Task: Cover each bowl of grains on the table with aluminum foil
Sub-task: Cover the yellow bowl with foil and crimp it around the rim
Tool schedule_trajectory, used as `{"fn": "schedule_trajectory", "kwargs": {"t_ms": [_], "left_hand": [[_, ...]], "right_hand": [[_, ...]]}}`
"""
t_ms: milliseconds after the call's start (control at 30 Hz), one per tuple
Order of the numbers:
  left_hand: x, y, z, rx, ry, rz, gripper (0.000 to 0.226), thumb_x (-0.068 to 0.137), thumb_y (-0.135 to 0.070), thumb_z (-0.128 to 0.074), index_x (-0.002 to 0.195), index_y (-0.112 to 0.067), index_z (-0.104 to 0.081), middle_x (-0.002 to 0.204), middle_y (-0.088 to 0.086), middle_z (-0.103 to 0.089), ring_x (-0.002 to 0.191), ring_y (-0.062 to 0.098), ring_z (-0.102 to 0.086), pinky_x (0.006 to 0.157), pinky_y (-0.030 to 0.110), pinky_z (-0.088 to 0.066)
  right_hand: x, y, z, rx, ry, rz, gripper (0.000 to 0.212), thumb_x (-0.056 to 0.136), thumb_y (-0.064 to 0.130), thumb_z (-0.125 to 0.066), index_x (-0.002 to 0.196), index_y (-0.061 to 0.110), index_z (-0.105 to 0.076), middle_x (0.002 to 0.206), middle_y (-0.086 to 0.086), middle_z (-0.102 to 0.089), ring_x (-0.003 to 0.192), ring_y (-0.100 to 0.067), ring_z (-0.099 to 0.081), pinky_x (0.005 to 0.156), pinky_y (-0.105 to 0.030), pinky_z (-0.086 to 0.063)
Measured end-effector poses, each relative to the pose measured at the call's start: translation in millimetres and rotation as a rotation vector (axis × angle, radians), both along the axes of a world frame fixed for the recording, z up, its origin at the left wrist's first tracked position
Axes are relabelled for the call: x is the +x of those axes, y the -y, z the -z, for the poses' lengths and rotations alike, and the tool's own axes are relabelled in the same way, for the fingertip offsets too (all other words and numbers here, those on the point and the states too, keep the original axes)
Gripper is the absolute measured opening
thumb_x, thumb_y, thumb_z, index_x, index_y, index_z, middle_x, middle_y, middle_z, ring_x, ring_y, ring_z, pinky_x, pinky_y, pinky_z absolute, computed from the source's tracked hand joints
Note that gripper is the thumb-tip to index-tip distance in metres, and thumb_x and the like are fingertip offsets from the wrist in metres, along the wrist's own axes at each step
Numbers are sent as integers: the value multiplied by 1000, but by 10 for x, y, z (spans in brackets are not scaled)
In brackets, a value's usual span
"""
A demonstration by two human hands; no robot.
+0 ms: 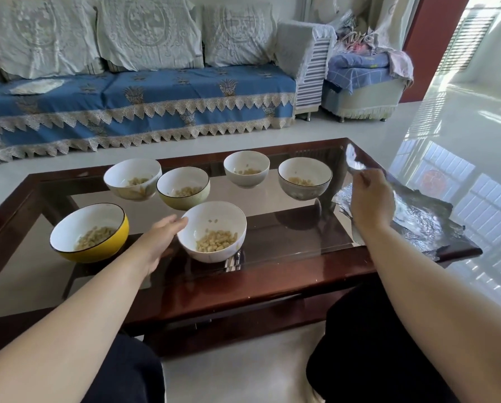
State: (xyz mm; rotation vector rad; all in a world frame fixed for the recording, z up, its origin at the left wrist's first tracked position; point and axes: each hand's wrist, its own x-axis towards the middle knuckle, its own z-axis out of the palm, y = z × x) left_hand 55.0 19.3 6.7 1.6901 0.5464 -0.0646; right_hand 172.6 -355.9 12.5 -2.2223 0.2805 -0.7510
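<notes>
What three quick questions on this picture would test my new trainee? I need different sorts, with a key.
1. True or false: the right hand pinches a foil sheet.
2. How many bowls hold grains? A) four B) six C) eight
3. Fill in: the left hand touches the ____ bowl, next to the yellow bowl.

Key: 1 true; 2 B; 3 white. No bowl is covered yet; the foil lies at the right end of the table.
</notes>
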Motion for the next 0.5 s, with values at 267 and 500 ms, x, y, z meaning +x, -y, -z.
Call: {"fn": "schedule_trajectory", "kwargs": {"t_ms": [267,500], "left_hand": [[-5,-73,-57,8,126,-84,64,101,-60,-32,147,-19,-44,151,0,-44,143,19,-35,113,41,-29],[-8,-210,18,-244,-1,-142,106,55,-93,-63,134,-23,-58,141,2,-57,127,23,-55,107,48,-43]], "right_hand": [[-656,-1137,-4,-420,570,-700,15,94,22,-65,99,11,-73,106,4,-75,102,-16,-70,65,-32,-60],[-1110,-1984,492,-594,675,-1045,15,87,13,-70,102,12,-74,110,2,-74,102,-19,-71,68,-35,-60]]}}
